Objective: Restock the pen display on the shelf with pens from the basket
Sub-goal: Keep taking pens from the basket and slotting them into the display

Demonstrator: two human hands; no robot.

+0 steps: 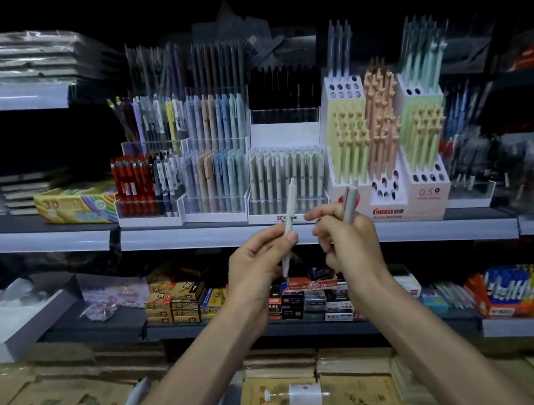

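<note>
The fingers (275,234) of your left hand (258,262) are curled round a slim, pale grey-green pen (289,205). They pinch its lower barrel so it stands nearly upright, with the tapered tip showing below the thumb. Your right hand (350,243) is closed round a second pen (348,202) of the same pale matte colour, its upper end rising out of the fist and the forefinger stretched toward the left hand. You hold both pens in the air just in front of the shelf (196,234) edge, a smooth pale-grey strip. Right behind the left pen sits the pen display (288,200), a stepped clear plastic tray on a white base, its front row packed with upright pens in the same muted green-grey. Beside it on the right is a white cardboard stand (422,192) with round holes, holding pastel yellow, peach and mint pens. Blur hides finer detail on the barrels.
</note>
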